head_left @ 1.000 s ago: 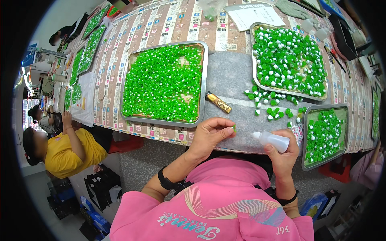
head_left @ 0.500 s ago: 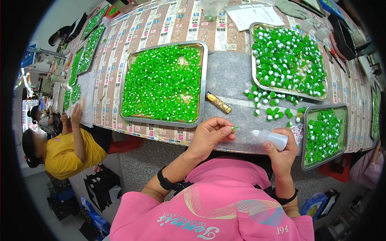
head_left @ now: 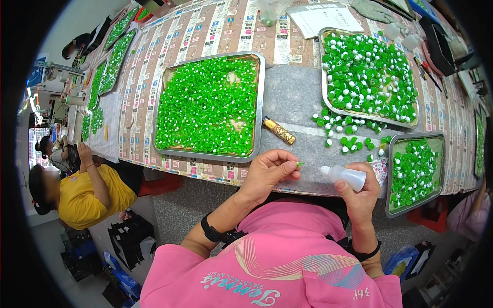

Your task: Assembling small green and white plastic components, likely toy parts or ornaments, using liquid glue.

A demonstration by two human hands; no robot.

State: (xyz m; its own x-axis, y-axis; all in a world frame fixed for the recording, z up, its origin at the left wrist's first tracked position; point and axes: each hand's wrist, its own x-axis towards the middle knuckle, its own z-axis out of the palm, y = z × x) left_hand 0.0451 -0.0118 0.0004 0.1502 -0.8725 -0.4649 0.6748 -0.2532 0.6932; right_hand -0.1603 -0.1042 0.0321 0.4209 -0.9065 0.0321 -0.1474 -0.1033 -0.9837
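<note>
Between thumb and forefinger, my left hand (head_left: 272, 173) pinches a small green plastic piece (head_left: 300, 164), whose tip sticks out to the right. My right hand (head_left: 362, 192) is wrapped round a translucent white squeeze bottle (head_left: 348, 177). The bottle lies nearly level, its nozzle pointing left at the green piece with a small gap between them. Left of my hands is a metal tray (head_left: 261, 102) heaped with small green pieces bearing white dots. Loose green-and-white round pieces (head_left: 352, 145) lie on the grey sheet (head_left: 287, 95) beyond the bottle.
A gold-and-black lighter (head_left: 279, 130) lies beside the left tray. Two more trays, a large one (head_left: 324, 77) and a smaller one (head_left: 390, 169), hold green-and-white round pieces at the right. A white booklet (head_left: 323, 20) is at the back. A person in yellow (head_left: 92, 192) sits at the left.
The bottle in my right hand has shifted very slightly left. My left hand keeps its pinch in place. The person in yellow has drawn a hand back from the table.
</note>
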